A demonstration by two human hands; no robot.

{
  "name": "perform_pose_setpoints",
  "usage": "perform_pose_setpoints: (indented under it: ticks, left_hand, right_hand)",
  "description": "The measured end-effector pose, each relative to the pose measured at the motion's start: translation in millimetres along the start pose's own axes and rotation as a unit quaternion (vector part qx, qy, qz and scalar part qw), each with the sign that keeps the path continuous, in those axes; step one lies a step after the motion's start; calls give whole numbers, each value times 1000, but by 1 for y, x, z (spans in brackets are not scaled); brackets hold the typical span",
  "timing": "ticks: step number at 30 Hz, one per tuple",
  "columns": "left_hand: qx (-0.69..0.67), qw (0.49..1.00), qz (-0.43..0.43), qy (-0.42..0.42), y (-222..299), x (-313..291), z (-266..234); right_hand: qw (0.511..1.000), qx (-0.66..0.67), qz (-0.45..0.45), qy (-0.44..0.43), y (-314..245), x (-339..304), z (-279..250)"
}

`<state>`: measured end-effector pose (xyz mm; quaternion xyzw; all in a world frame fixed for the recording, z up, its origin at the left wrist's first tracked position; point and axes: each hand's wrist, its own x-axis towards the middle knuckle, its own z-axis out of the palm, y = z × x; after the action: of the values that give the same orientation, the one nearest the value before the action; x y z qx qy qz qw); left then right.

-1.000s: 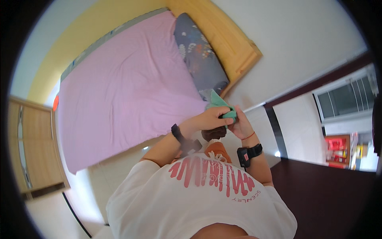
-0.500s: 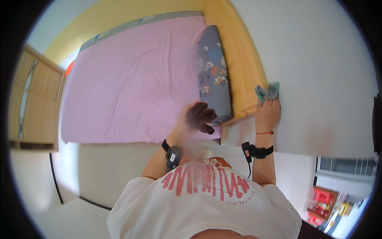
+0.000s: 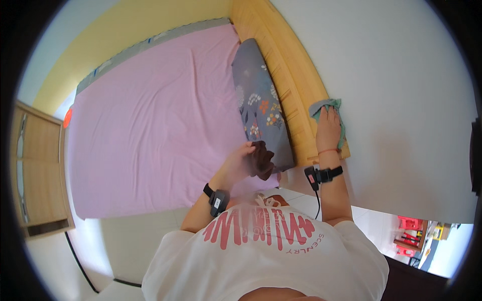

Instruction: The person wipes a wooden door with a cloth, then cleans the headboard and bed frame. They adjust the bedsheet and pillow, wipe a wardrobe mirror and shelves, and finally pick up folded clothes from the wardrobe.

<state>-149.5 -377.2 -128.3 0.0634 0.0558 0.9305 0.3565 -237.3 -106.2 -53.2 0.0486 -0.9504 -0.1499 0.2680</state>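
Observation:
My right hand (image 3: 329, 131) presses a grey-green cloth (image 3: 338, 106) onto the top edge of the wooden headboard (image 3: 288, 75), beside the wall. The cloth's loose end hangs along the hand's right side. In my left hand (image 3: 236, 163) is a crumpled dark brown cloth (image 3: 261, 160), held over the bed's near corner next to the pillow. A patterned grey-blue pillow (image 3: 253, 95) with orange and white flowers leans along the headboard. The left fingers are partly hidden by the brown cloth.
A pink sheet (image 3: 150, 130) covers the bed on the left. The white wall (image 3: 401, 110) rises close on the right. A wooden cabinet (image 3: 45, 175) stands at the far left. Red stools (image 3: 409, 223) show at the lower right.
My right hand has gone from the headboard's outer side onto its top edge, spreading the grey-green cloth there. My left hand has shifted slightly, the brown cloth still in it. The view has turned.

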Motion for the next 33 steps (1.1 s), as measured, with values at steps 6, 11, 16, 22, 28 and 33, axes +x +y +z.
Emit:
perform_pose_setpoints:
  ticks: [6,11,16,22,28,33]
  left_hand:
    - [55,997,26,39,16,11,0]
    - [82,977,83,180,46,6,19]
    - [71,952,141,261,60,-10,48]
    - [26,934,177,309,56,-36,56]
    - [27,919,177,352,48,-24,24]
    - [18,915,169,366,22,-40,6]
  right_hand:
    - [995,56,-32,77,4,57,32]
    - [992,68,-32,98,2,118,46]
    - [987,136,30,77,-7,180,66]
    - [990,106,30,-86,-43,262,77]
    - [994,-54,-78,-47,-59,309,124]
    - [984,-15,-115,-134,-68,320,113]
